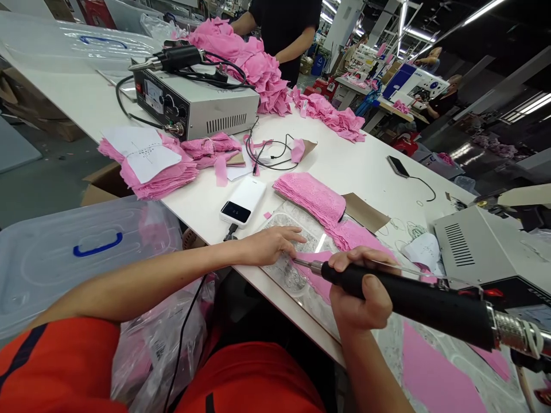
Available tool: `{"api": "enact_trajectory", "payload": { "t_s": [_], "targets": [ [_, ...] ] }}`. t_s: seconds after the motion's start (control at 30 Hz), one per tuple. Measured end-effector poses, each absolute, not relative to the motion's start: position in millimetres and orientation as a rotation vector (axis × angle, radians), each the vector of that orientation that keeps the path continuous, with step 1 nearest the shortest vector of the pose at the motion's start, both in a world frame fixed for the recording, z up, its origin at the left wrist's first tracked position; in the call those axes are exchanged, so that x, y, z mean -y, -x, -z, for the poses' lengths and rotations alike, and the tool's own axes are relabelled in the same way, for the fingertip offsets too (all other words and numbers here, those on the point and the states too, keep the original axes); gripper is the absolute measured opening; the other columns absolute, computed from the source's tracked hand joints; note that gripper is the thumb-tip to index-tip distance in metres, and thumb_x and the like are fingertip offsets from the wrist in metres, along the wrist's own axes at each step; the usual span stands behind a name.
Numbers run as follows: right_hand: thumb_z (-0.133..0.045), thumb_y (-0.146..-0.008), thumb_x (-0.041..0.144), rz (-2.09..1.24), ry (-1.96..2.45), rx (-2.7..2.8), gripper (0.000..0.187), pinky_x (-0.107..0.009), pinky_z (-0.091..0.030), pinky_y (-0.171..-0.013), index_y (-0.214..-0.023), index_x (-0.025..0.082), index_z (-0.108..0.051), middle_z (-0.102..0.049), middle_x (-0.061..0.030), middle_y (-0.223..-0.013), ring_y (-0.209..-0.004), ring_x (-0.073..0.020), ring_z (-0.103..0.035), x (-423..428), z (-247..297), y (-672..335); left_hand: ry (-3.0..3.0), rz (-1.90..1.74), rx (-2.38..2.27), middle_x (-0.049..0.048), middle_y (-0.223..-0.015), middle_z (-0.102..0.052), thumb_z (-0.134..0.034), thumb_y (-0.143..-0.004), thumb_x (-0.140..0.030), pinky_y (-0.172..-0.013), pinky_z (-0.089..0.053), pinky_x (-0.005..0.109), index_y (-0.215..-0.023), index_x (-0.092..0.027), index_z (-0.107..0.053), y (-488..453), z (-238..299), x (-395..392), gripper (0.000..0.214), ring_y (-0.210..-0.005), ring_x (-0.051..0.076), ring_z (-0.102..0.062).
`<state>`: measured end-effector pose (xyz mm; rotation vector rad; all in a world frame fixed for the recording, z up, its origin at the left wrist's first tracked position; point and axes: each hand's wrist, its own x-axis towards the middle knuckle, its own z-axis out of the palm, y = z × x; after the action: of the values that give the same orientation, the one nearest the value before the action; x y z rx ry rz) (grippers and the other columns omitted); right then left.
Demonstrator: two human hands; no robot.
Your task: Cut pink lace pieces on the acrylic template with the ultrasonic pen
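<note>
My right hand (361,287) is wrapped round a black handpiece (413,304) with a narrow metal tip. The tip touches or hovers just above the edge of a pink fabric piece (316,276); I cannot tell which. Beside the tip, my left hand (273,244) rests with its fingers stretched and apart, fingertips at the fabric's edge. Under the fabric lies a clear plastic template (284,275) with rounded outlines. Just beyond it is a stack of pink lace pieces (314,198). A larger pink piece (439,373) lies at lower right.
A white power bank (244,202) stands near my left hand. Behind are a grey control box (215,112) with a second handpiece (172,58) on top, bundled pink pieces (159,172) and a pink fabric heap (253,63). Another box (486,241) stands right. A person (284,34) works opposite.
</note>
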<state>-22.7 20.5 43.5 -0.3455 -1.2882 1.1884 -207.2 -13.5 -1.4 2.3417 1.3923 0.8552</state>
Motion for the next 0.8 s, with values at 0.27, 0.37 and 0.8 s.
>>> {"api": "enact_trajectory", "payload": {
  "t_s": [0.27, 0.37, 0.8],
  "targets": [
    [-0.053, -0.07, 0.023, -1.181, 0.327, 1.301, 0.019, -0.031, -0.048, -0.052, -0.088, 0.021, -0.06, -0.057, 0.0018, -0.078, -0.054, -0.0111, -0.055, -22.3, -41.8, 23.2, -2.321, -0.891, -1.383, 0.0048, -0.131, -0.062, -0.042, -0.066, 0.013, -0.108, -0.043, 0.04, -0.088, -0.019, -0.074, 207.2, 3.7, 13.3, 0.05, -0.135, 0.025, -0.045],
    [-0.053, -0.071, 0.022, -1.174, 0.326, 1.306, 0.016, -0.031, -0.048, -0.053, -0.086, 0.02, -0.059, -0.056, 0.0018, -0.079, -0.054, -0.0107, -0.055, -22.7, -42.1, 23.0, -2.323, -0.891, -1.385, 0.0039, -0.131, -0.062, -0.043, -0.067, 0.013, -0.109, -0.043, 0.04, -0.088, -0.019, -0.074, 207.1, 4.6, 13.4, 0.05, -0.135, 0.024, -0.045],
    [-0.054, -0.071, 0.021, -1.162, 0.316, 1.3, 0.012, -0.031, -0.049, -0.054, -0.083, 0.019, -0.059, -0.056, 0.0015, -0.079, -0.055, -0.0105, -0.056, -24.9, -41.9, 22.3, -2.35, -0.928, -1.372, 0.0081, -0.129, -0.063, -0.043, -0.07, 0.012, -0.108, -0.044, 0.039, -0.089, -0.017, -0.075, 208.3, 2.7, 15.8, 0.047, -0.133, 0.025, -0.047]
  ]
}}
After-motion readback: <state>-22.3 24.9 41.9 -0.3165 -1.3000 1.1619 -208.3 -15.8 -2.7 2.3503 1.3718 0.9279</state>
